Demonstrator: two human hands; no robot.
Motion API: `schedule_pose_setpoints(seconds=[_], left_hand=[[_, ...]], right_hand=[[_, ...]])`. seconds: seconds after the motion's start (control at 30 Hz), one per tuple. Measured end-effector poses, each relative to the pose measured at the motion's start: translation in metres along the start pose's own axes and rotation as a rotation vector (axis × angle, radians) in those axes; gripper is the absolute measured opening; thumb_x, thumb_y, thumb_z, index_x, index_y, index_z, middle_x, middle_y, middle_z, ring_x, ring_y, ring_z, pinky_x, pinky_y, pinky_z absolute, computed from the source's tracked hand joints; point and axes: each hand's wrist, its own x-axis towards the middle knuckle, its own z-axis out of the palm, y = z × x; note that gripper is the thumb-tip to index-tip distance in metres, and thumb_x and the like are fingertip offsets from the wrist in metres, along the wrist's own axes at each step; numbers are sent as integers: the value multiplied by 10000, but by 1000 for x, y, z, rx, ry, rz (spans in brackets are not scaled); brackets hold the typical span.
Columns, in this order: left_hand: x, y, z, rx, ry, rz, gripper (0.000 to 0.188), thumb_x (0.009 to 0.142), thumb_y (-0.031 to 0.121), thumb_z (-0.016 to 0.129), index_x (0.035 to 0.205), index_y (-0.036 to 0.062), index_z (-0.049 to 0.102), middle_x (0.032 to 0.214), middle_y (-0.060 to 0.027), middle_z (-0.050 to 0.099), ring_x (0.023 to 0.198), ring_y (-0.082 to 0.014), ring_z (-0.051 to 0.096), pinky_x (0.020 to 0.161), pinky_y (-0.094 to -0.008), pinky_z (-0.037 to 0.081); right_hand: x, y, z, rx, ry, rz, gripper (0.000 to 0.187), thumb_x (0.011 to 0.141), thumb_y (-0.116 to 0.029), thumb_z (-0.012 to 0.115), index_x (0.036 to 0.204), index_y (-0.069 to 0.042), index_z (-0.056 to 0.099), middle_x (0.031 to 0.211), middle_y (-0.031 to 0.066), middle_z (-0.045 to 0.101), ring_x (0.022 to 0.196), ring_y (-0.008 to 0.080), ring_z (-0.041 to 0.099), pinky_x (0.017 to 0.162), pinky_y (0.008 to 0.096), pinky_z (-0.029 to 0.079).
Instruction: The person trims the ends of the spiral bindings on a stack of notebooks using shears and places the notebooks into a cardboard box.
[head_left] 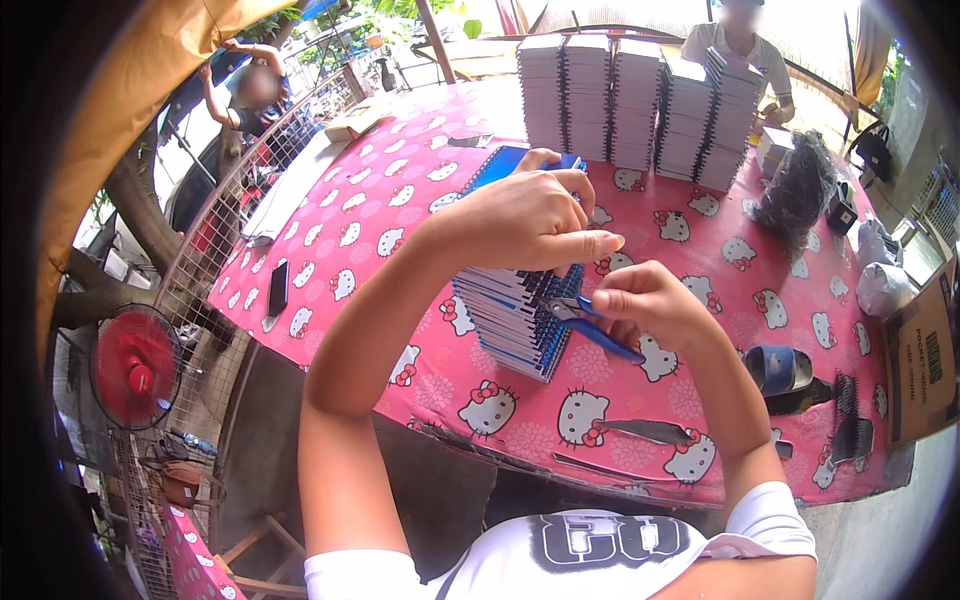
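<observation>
A stack of spiral notebooks (505, 320) with blue covers lies on the table in front of me, its black coil edges facing right. My left hand (530, 215) is bent over the top of this stack, fingers curled at its coil side and thumb pointing right. The hand itself hides part of what its fingertips grip. In my right hand (640, 305) is a pair of blue-handled pliers (607, 338), the fingers closed round the handles. The metal jaws reach left to the coils of the stack, just below my left hand.
Tall stacks of spiral notebooks (610, 105) stand at the far side. The table has a pink patterned cover (420, 210). A phone (278, 288) lies left; a black plastic bag (797, 190), slippers (778, 370) and a cardboard box (920, 360) are right. Two other people are beyond.
</observation>
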Motion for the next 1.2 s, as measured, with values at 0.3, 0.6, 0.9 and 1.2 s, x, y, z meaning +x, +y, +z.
schedule_pose_setpoints(seconds=[0.3, 0.6, 0.9, 1.2], left_hand=[[-2, 0, -6, 57, -93, -21, 540, 936, 421, 511, 550, 80, 674, 588, 22, 624, 1083, -176, 553, 1093, -485, 170], [1, 1, -4, 81, -56, 27, 459, 909, 354, 577, 540, 95, 664, 564, 41, 608, 999, -150, 569, 1080, -500, 193], [-1, -2, -3, 83, -55, 1, 421, 890, 339, 608, 555, 91, 670, 601, 27, 630, 1018, -164, 566, 1073, -477, 206], [-2, -2, 1, 116, -26, 36, 381, 860, 308, 649, 556, 78, 659, 608, 19, 632, 1005, -178, 579, 1069, -474, 221]], right_hand=[[-8, 39, 20, -807, 383, -783, 509, 710, -310, 818, 1088, -50, 598, 984, 128, 608, 891, 260, 634, 767, 346, 521], [2, 37, 11, -209, 152, -318, 359, 791, -296, 774, 975, -11, 655, 808, 79, 646, 692, 155, 634, 613, 269, 514], [-5, 60, 23, -709, 435, -806, 450, 735, -328, 801, 1041, -47, 629, 894, 92, 626, 787, 221, 629, 706, 337, 510], [5, 47, 15, -257, 160, -435, 378, 765, -300, 794, 958, -8, 651, 840, 75, 644, 705, 168, 620, 639, 280, 509]])
